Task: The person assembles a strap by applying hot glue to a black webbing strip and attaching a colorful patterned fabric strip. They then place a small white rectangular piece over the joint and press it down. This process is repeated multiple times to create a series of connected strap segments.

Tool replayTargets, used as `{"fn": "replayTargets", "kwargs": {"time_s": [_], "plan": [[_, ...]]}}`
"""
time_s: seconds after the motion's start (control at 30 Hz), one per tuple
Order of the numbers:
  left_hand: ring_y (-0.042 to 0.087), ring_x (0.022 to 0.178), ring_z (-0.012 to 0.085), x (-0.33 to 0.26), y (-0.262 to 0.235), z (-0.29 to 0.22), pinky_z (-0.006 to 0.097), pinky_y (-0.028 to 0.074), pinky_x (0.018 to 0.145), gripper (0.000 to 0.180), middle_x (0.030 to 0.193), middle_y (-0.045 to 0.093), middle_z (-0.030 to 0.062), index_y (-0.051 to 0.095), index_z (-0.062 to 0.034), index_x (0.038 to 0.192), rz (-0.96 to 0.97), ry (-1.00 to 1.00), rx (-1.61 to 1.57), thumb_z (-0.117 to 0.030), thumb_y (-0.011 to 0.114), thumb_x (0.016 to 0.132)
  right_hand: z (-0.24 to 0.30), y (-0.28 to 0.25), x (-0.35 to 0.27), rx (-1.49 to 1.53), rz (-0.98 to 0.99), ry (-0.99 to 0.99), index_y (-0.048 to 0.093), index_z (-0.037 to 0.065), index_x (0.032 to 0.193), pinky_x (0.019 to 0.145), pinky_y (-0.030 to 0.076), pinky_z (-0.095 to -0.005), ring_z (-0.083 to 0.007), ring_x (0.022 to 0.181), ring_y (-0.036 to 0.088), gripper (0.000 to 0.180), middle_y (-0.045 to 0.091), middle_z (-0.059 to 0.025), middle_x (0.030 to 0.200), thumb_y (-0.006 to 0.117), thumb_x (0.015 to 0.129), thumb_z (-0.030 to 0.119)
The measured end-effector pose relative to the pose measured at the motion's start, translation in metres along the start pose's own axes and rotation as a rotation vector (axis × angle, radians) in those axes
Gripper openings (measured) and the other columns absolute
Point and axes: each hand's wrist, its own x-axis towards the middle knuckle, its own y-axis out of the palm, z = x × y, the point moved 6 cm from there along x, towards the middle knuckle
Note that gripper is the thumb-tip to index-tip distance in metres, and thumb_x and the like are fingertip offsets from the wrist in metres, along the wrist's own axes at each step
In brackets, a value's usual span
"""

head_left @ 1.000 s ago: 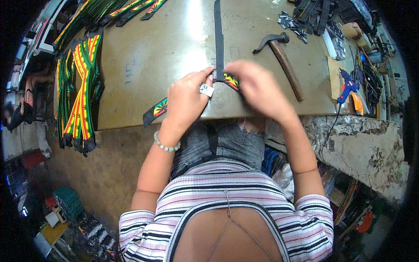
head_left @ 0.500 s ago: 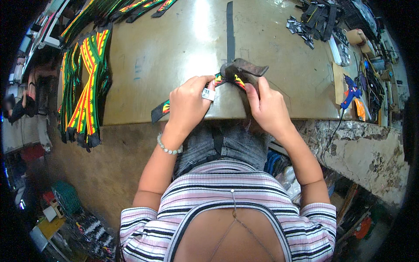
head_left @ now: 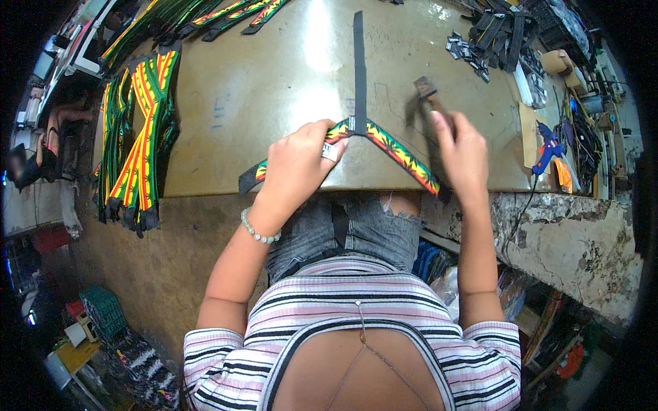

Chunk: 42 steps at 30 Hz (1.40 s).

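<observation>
A strap with a green, yellow and red leaf pattern [head_left: 404, 159] lies bent in a wide V along the table's near edge, its ends black. At its peak a plain black strap [head_left: 360, 75] runs away across the table, with a small dark label at the join. My left hand [head_left: 296, 156] grips the left arm of the patterned strap just beside the join, fingers closed. A white printed tag [head_left: 330, 151] sits at its thumb. My right hand [head_left: 465, 154] is closed round a hammer, raised right of the join; its dark, rusty head [head_left: 425, 87] is blurred.
Bundles of matching patterned straps [head_left: 140, 137] hang over the table's left edge, with more at the far left. Small black buckles [head_left: 467, 55] and black straps [head_left: 504, 34] lie far right. A blue glue gun [head_left: 548, 147] with a cord rests at the right edge.
The hammer has moved from over the join to the right, with my right hand following. The join and the strap's right arm have come into view. My left hand stays on the strap.
</observation>
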Motion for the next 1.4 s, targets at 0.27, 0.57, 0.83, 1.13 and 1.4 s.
{"fn": "replayTargets", "kwargs": {"time_s": [0.27, 0.57, 0.83, 1.13, 1.4], "plan": [[0.061, 0.063, 0.0251, 0.011, -0.03, -0.027, 0.036, 0.048, 0.06, 0.022, 0.074, 0.062, 0.0161, 0.065, -0.0003, 0.092, -0.078, -0.078, -0.369, -0.02, 0.058, 0.099, 0.025, 0.01, 0.026, 0.604, 0.219, -0.123, 0.061, 0.004, 0.129, 0.096, 0.046, -0.0389, -0.0252, 0.109, 0.059, 0.046, 0.064, -0.0073, 0.122, 0.046, 0.105, 0.04], [0.063, 0.068, 0.0324, 0.021, -0.036, -0.041, 0.041, 0.05, 0.062, 0.02, 0.079, 0.064, 0.0156, 0.069, -0.0037, 0.092, -0.229, -0.024, -0.132, -0.023, 0.071, 0.089, 0.072, 0.071, 0.023, 1.178, 0.782, 0.163, 0.071, 0.001, 0.102, 0.073, 0.05, -0.0236, -0.0056, 0.08, 0.06, 0.023, 0.07, -0.0012, 0.093, 0.069, 0.095, 0.022], [0.065, 0.077, 0.0366, 0.031, -0.006, -0.015, 0.045, 0.051, 0.069, 0.028, 0.084, 0.065, 0.0161, 0.07, -0.0043, 0.083, 0.116, -0.15, -0.13, -0.03, 0.065, 0.093, 0.081, 0.061, 0.056, 1.438, 0.821, 0.116, 0.056, 0.0, 0.132, 0.084, 0.05, -0.0218, -0.0137, 0.103, 0.063, 0.045, 0.062, -0.0115, 0.128, 0.068, 0.095, 0.023], [0.067, 0.076, 0.0374, 0.022, 0.02, -0.005, 0.047, 0.051, 0.064, 0.018, 0.089, 0.069, 0.0146, 0.061, -0.0094, 0.098, -0.12, -0.174, -0.04, -0.025, 0.067, 0.092, 0.083, 0.039, 0.02, 0.781, 0.41, -0.178, 0.053, 0.011, 0.14, 0.093, 0.049, -0.0381, -0.0312, 0.108, 0.058, 0.059, 0.049, -0.0129, 0.139, 0.062, 0.082, 0.001], [0.068, 0.077, 0.0343, 0.023, 0.023, -0.002, 0.043, 0.052, 0.064, 0.014, 0.08, 0.068, 0.0113, 0.064, -0.015, 0.102, -0.036, -0.261, -0.04, -0.016, 0.067, 0.089, 0.093, 0.055, -0.01, 0.238, -0.089, -0.514, 0.067, 0.001, 0.1, 0.082, 0.054, -0.0388, -0.0298, 0.094, 0.063, 0.021, 0.064, -0.0122, 0.103, 0.065, 0.08, 0.004]]}}
